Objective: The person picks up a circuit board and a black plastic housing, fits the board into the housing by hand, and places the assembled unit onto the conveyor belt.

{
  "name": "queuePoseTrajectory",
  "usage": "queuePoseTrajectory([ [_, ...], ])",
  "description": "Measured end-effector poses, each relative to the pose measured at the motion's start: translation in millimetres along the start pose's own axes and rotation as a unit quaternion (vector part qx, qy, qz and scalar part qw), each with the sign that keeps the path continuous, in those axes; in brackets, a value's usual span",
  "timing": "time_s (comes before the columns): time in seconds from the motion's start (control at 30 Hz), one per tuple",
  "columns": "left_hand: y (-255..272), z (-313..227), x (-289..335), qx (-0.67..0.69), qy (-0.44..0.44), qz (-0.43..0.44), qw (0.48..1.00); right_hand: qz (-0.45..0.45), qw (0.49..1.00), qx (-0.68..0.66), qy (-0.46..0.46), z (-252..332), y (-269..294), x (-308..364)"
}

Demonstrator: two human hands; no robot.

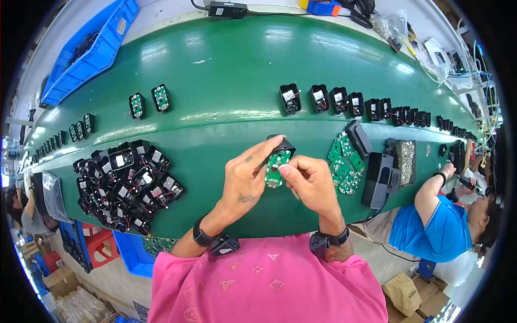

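In front of my chest, my left hand (243,176) is closed around a small black plastic housing (286,144), its fingers along the far side. A green circuit board (273,176) lies tilted at the near end of that housing. My right hand (315,185) pinches the board's right edge, with the thumb on its face. My fingers hide part of the housing, so how far the board sits inside it cannot be told. To the right lies a pile of loose green circuit boards (340,168). A heap of black housings with wires (121,185) lies to the left.
Black housings (290,99) stand in a row at the far right; others with green boards (160,98) stand far left. Beside the loose boards are a dark grey device (378,180) and a tray of small metal parts (407,161). A person in blue (431,229) works at the right.
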State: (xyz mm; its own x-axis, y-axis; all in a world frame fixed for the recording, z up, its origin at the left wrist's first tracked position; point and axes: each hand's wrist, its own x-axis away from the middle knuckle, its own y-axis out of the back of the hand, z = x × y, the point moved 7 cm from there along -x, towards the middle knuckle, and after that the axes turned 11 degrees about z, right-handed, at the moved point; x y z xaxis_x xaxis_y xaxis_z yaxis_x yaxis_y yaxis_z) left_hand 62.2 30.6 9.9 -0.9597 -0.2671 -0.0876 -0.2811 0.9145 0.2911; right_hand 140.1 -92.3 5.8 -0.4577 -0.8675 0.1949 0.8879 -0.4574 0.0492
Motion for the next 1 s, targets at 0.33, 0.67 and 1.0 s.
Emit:
queuePoseTrajectory([
  [0.33, -1, 9, -1, 0.194, 0.080, 0.048, 0.977, -0.078, 0.991, 0.103, 0.013, 6, 13, -3],
  [0.67, -9, 22, 3, 0.273, 0.136, 0.018, 0.952, -0.167, 0.970, 0.173, 0.042, 1, 1, -3],
  [1.0, -2, 18, 4, 0.091, 0.076, -0.066, 0.991, -0.102, 0.990, 0.003, 0.096, -22, -18, -29],
])
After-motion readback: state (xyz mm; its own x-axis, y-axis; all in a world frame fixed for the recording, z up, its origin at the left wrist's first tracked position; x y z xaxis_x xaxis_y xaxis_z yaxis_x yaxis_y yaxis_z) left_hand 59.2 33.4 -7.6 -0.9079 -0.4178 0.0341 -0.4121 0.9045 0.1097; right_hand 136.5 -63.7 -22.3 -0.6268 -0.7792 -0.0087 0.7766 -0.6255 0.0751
